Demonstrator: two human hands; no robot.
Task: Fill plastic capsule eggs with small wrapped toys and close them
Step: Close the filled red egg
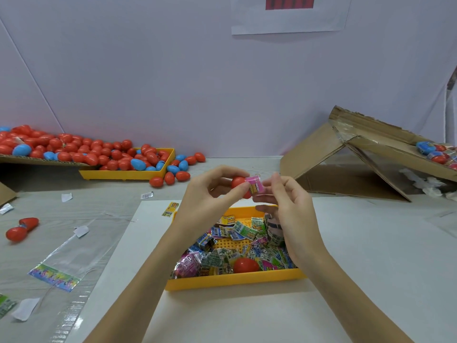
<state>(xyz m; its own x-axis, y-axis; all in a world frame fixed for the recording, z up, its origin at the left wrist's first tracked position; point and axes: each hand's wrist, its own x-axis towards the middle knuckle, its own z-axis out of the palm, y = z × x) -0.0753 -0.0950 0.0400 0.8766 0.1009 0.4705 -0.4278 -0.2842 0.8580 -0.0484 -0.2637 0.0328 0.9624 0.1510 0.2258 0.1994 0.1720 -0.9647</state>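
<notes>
Capsule egg [239, 182], red, sat in our left hand [210, 194] above the far edge of the yellow tray [235, 278].

We gripped the egg with curled left fingers while our right hand [289, 204] pinched a pink wrapped toy [255, 185] against its open side. More wrapped toys [237, 233] and another red egg [246, 265] lay in the tray near the table's front edge. A heap of red and blue eggs [99, 152] filled the far left corner; a torn cardboard box [358, 154] stood at the far right.
</notes>
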